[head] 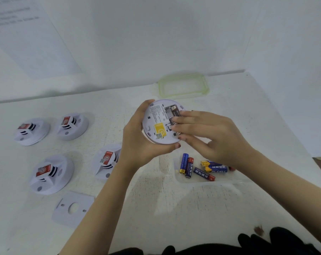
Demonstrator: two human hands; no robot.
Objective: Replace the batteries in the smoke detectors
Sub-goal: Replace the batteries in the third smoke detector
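Spreading beneath everything, the white table [174,208] bears four smoke detectors [51,173] left of the held detector [159,124], with a clear tray [227,178] of loose batteries [189,167] just below it. The left hand [137,144] grips the held detector's left rim, fingers curled round the edge. The right hand [211,133] reaches from its right, straight fingers resting on the brown batteries [175,112] in its open compartment.

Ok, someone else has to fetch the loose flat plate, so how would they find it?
On the white table, go to the four domed smoke detectors on the left. The flat white plate lies nearer the person than the closest one; unlike them it is a thin squarish sheet with a central hole and no red label.
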